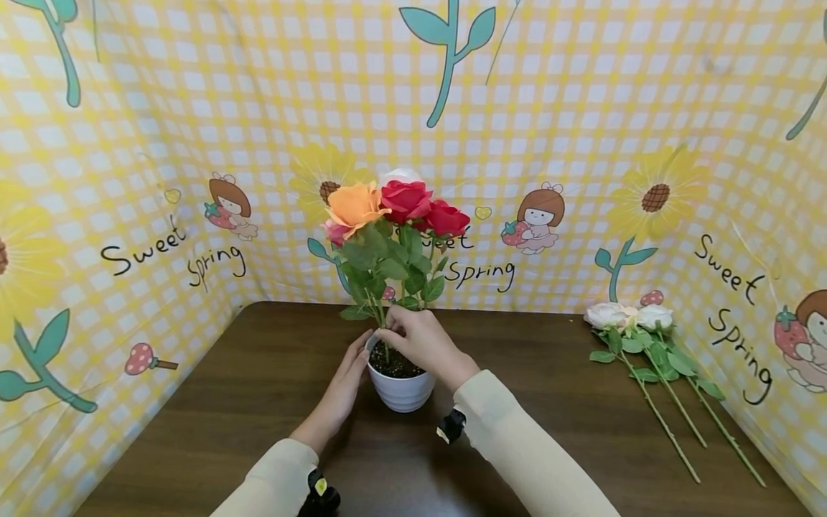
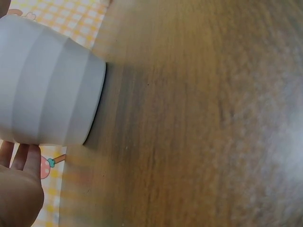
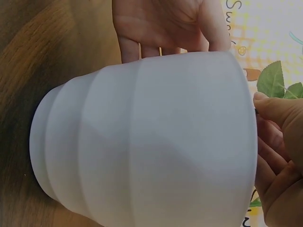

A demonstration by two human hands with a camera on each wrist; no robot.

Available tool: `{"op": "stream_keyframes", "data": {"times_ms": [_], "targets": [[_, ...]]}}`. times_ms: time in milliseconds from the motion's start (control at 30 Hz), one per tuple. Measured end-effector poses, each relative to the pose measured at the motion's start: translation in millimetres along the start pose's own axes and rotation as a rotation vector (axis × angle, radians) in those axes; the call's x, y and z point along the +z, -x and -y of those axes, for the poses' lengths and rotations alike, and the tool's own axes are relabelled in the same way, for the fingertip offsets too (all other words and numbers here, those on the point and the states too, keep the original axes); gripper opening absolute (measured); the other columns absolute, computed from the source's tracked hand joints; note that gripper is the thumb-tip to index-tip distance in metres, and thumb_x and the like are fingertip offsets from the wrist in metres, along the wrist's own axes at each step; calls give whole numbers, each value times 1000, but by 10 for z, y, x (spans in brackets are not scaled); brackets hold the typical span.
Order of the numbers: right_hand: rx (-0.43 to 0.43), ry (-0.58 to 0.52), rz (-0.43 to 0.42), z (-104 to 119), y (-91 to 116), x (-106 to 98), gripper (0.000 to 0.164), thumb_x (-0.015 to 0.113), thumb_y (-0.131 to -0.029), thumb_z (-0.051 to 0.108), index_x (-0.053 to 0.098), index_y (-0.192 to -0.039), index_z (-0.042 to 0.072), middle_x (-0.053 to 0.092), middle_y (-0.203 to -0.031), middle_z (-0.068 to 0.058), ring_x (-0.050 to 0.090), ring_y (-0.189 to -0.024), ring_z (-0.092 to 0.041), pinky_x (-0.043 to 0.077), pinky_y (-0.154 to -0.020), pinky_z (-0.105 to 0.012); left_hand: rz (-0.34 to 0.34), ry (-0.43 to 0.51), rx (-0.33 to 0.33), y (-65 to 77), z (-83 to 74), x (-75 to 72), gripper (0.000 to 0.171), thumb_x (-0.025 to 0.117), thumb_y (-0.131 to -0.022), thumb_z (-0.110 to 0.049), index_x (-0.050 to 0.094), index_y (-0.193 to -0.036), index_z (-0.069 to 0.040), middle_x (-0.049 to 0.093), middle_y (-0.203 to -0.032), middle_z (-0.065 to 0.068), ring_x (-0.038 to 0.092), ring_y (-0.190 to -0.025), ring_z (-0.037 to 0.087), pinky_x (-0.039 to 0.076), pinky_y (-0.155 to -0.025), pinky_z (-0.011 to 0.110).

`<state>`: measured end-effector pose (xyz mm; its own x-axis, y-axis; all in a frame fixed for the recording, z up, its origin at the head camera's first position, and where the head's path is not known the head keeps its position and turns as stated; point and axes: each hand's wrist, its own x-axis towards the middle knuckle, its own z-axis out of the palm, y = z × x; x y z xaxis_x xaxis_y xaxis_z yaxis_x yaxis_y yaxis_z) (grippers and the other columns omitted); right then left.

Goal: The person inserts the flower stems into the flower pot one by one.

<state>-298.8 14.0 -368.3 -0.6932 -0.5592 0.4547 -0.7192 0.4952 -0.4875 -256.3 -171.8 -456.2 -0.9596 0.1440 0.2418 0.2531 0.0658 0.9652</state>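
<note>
On a dark-brown wooden table (image 1: pixel 530 373), leafy orange and red roses (image 1: pixel 405 201) stand in a round, ribbed white pot (image 1: pixel 402 393); the left hand (image 1: pixel 342 388) rests straight-fingered against its side, the right hand (image 1: pixel 424 341) pinches a green stem (image 1: pixel 382 316)

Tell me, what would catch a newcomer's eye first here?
Probably the orange rose and red roses, standing bright in a white pot near the table's middle. The left hand rests against the pot's side, the right hand is at the stems. Pale roses lie at the right, before a yellow checked cloth.
</note>
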Motion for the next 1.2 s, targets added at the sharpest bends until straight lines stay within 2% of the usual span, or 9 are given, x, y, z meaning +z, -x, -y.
{"op": "stream_keyframes", "data": {"times_ms": [300, 567, 800, 1000, 1200], "targets": [[46, -19, -1, -7, -1, -14, 16, 67, -98, 33, 63, -97, 17, 71, -90, 6, 65, -79, -4, 53, -69, -24, 10, 0, 0, -7, -12, -5, 51, 29, -112, -32, 24, -158, -12, 24, -161, 16, 21, -146, 33, 25, -112, 61], [32, -27, -8, 5, -2, 2, 18, 66, -99, 33, 67, -105, 16, 74, -97, 5, 68, -87, -5, 54, -75, -25, 7, -3, -3, 1, -36, -1, 51, 29, -112, -34, 24, -158, -13, 24, -161, 16, 19, -147, 34, 24, -112, 61], [34, -32, -22, 42, 48, -61, 23, 66, -98, 36, 68, -108, 16, 74, -97, 6, 67, -86, -3, 55, -75, -25, 10, 1, -17, 3, -27, 1, 52, 29, -112, -33, 22, -159, -12, 24, -161, 15, 20, -146, 33, 23, -112, 61], [31, -29, -38, 7, 112, -174, 17, 67, -98, 33, 68, -106, 17, 73, -94, 7, 66, -81, -1, 54, -71, -24, 0, -1, -17, -6, -16, -2, 51, 28, -112, -31, 22, -159, -10, 26, -160, 16, 24, -145, 34, 24, -112, 60], [48, -7, -50, -95, 212, -300, 13, 67, -98, 30, 69, -103, 17, 73, -93, 6, 66, -79, -1, 54, -68, -24, 6, -9, -37, -5, -22, -10, 52, 28, -112, -33, 22, -159, -12, 25, -161, 15, 22, -146, 33, 23, -113, 60]]}}
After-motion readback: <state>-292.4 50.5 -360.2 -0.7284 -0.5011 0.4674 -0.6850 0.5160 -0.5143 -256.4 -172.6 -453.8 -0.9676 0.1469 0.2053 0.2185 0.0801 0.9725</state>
